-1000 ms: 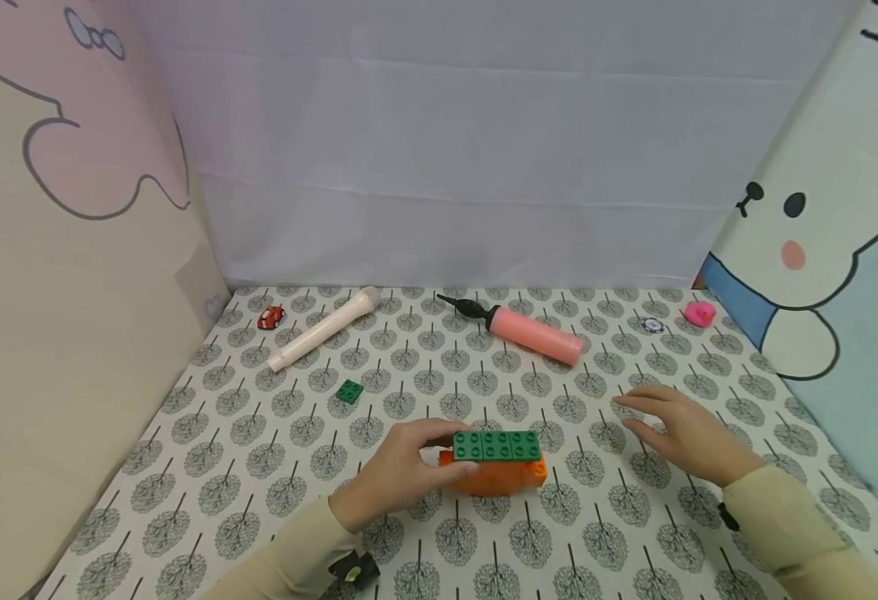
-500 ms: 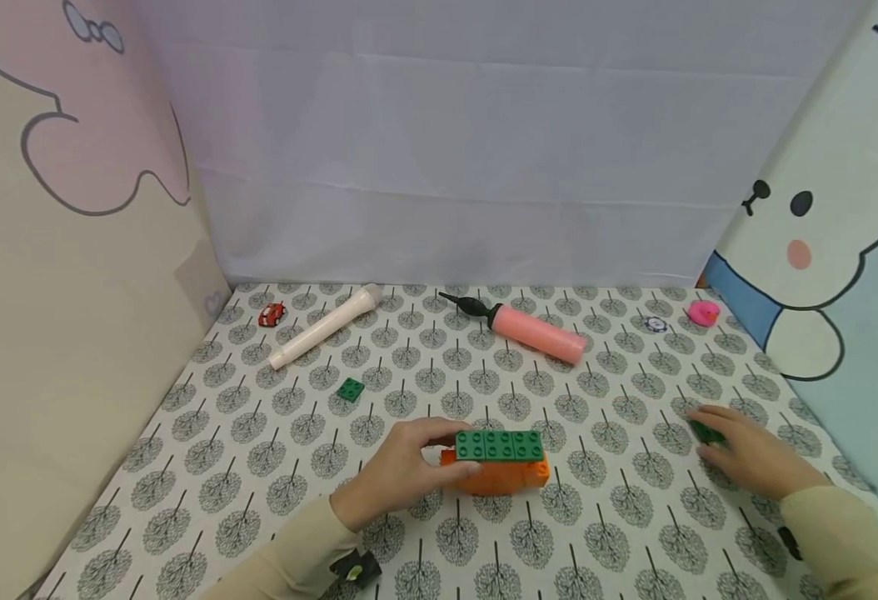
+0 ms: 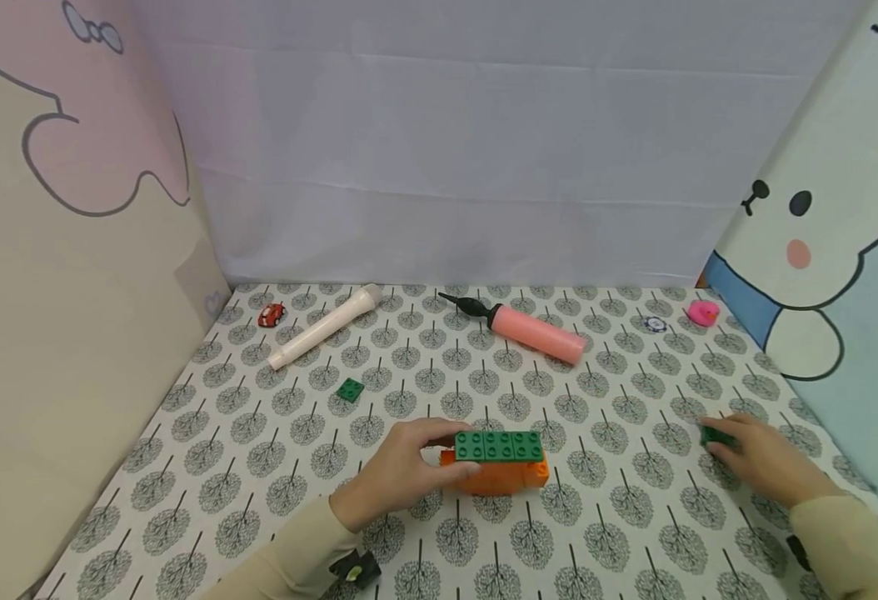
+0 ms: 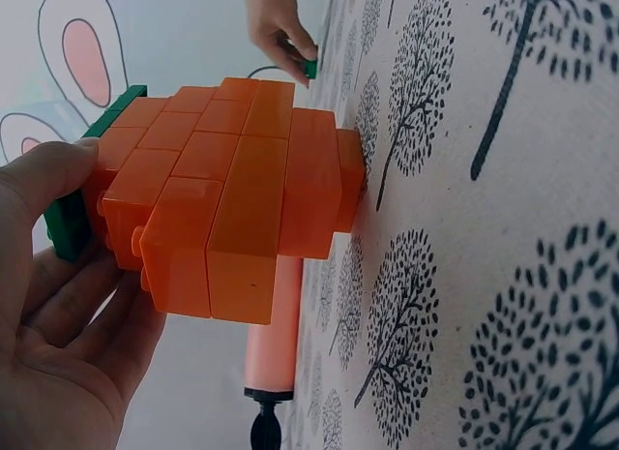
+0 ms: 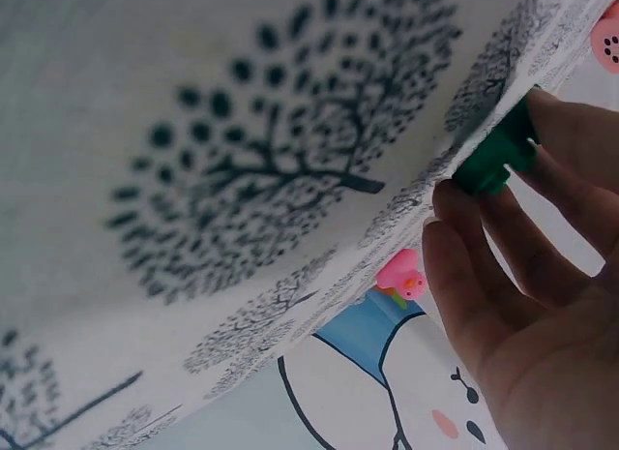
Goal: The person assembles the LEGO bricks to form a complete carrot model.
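My left hand (image 3: 412, 467) grips the upper end of a build of orange toy bricks (image 4: 208, 179). A row of green studded bricks (image 3: 499, 446) tops this build, which stands on the patterned cloth in front of me. In the left wrist view its orange layers step inward toward the cloth, and the thumb lies against its top. Off to the right, my right hand (image 3: 757, 454) pinches a small green brick (image 5: 498, 150) between thumb and fingers, at the cloth. The fingers partly cover that brick in the head view.
Another flat green brick (image 3: 350, 390) lies left of the build. Farther back are a red toy car (image 3: 271, 315), a white microphone-shaped stick (image 3: 325, 327), a pink hand pump (image 3: 536, 333), a poker chip (image 3: 655, 323) and a pink rubber duck (image 3: 703, 312). Fabric walls enclose the table's back and sides.
My right hand has moved rightward to the green brick and taken it between its fingers, shifting it slightly right. The left hand and the orange build have stayed in place.
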### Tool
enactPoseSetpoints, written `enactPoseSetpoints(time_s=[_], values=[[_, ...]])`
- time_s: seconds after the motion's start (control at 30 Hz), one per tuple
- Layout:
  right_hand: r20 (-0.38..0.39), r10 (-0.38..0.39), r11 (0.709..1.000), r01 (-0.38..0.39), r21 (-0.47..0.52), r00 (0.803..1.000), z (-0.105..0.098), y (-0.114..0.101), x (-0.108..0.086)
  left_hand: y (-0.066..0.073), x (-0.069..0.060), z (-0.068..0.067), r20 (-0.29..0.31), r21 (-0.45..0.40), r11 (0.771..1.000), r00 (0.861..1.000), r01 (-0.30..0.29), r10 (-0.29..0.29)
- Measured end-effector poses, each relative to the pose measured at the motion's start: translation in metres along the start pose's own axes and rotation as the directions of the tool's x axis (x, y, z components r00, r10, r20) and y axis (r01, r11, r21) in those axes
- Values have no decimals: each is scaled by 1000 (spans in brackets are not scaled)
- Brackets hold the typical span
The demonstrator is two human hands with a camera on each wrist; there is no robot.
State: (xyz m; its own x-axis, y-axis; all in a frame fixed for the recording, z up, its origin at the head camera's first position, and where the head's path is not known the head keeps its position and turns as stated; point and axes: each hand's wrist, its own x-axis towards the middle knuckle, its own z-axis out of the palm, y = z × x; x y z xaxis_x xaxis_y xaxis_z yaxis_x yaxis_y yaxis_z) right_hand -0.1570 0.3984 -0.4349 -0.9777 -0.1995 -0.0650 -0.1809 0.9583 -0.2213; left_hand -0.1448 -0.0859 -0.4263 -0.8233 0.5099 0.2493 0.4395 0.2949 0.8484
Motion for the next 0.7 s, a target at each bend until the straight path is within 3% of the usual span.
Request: enactPoseSetpoints(time_s=[0.17,0.33,0.4,0.5,0.63,0.7], values=[[-84,-73,997,72,-19,994,0,-15,-4,-2,0,1,-4,5,1000,1000,-6,6],[-229,-201,978,210,14,953,-3,-47,-7,-2,0,0,-6,-4,1000,1000,3,-3],[-296,-253,963,269,14,921,-6,-66,-7,-2,0,0,-9,0,1000,1000,5,-5],[-390,-350,923,385,11,852,-9,-94,-7,-2,0,0,-13,5,1000,1000,6,-6],[-461,-474,841,540,15,751,-13,-128,-4,-3,0,1,-14,5,1000,1000,-7,8],[-468,-514,806,592,26,719,-14,-142,-3,-3,0,1,-13,6,1000,1000,-18,18]])
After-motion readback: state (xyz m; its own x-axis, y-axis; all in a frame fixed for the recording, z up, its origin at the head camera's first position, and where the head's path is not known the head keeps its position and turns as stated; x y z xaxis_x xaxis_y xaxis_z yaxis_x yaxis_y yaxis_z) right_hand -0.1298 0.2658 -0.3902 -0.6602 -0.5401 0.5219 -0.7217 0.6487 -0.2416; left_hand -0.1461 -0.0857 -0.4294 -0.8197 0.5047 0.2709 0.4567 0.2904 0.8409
